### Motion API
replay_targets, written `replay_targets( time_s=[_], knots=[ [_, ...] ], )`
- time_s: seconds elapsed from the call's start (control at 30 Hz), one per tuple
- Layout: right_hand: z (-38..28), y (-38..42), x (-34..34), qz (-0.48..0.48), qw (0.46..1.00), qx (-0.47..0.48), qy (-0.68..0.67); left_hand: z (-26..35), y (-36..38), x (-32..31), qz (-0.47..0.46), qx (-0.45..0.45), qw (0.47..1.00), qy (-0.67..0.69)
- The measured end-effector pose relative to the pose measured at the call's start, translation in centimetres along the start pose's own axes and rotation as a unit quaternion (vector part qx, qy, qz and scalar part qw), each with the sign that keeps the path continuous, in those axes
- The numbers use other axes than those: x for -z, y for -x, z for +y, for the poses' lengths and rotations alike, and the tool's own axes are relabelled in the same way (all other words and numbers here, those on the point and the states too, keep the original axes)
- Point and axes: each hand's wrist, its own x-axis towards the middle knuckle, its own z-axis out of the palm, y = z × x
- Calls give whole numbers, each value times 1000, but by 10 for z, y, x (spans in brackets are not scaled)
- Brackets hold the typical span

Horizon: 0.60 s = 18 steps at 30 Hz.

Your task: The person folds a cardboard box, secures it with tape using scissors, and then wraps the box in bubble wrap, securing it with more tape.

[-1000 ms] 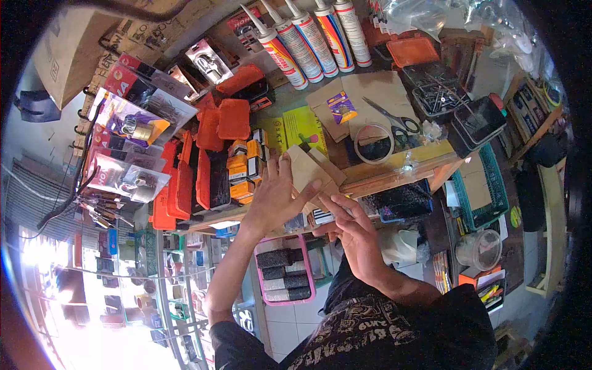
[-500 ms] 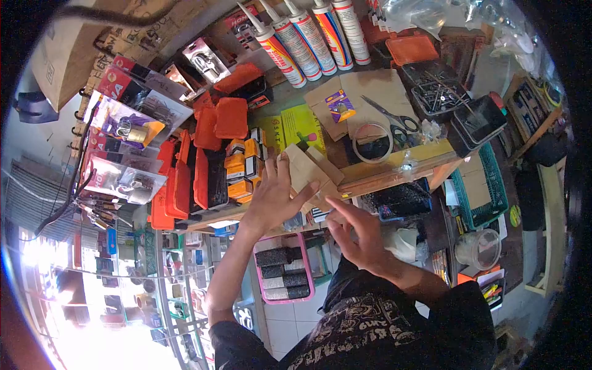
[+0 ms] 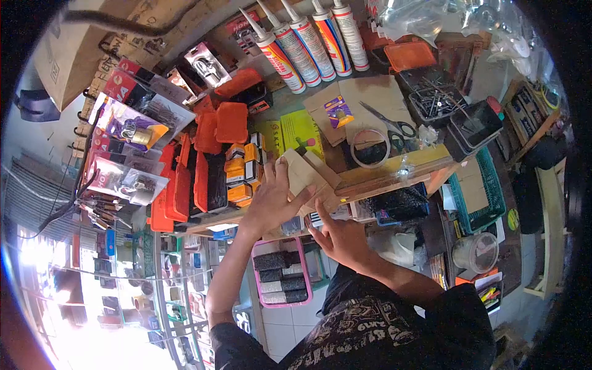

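Note:
A folded piece of brown cardboard (image 3: 302,172) lies at the front edge of the wooden workbench (image 3: 394,161). My left hand (image 3: 271,200) grips it, fingers along its left side and thumb across its face. At the cardboard's lower corner is my right hand (image 3: 345,237), its index finger stretched out against or very near the edge; the other fingers are partly curled and hold nothing visible. Just left of my left hand are small yellow-orange boxes (image 3: 237,172). Behind the cardboard lies a yellow-green printed sheet (image 3: 302,132).
Sealant tubes (image 3: 308,49) stand at the back. Scissors (image 3: 388,120), a tape roll (image 3: 370,148) and a purple-yellow packet (image 3: 338,112) lie on the right half. Orange-lidded boxes (image 3: 176,185) and hanging padlock packs (image 3: 132,132) are left. A black tray of screws (image 3: 438,102) sits right.
My right hand has moved left and upward, bringing its index finger to the cardboard's lower edge. My left hand stays on the cardboard. The view has shifted slightly.

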Motion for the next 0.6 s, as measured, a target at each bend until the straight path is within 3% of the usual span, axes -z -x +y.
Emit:
replay_targets(
  time_s=[0.07, 0.13, 0.17, 0.23, 0.27, 0.33, 0.4, 0.47, 0.57, 0.6],
  knots=[
    [1, 8, -3, -21, 999, -19, -41, 2, 1, 0, 9, -1, 1000, 9],
    [0, 17, -10, 28, 931, -112, -346, 4, 3, 0, 17, -2, 1000, 17],
    [1, 18, -11, 30, 931, -110, -345, 4, 3, -1, 27, -5, 1000, 15],
    [-11, 18, -2, 13, 743, -221, -632, 11, 7, 1, 36, -9, 999, 15],
    [-16, 14, 6, 14, 743, -221, -632, 18, 10, 4, 36, 1, 999, 14],
    [-22, -1, 23, 8, 576, -282, -767, 25, 18, 1, 36, 9, 999, 13],
    [-14, -12, 28, -9, 558, -278, -781, 31, 30, -13, 159, -46, 985, -39],
    [-11, -16, 29, -27, 541, -274, -795, 39, 43, -24, 202, -71, 975, -61],
    [-12, -21, 32, 10, 563, -256, -786, 37, 59, -30, 282, -88, 953, -65],
    [-10, -26, 38, 30, 616, -233, -752, 35, 61, -31, 318, -85, 943, -49]
  ],
)
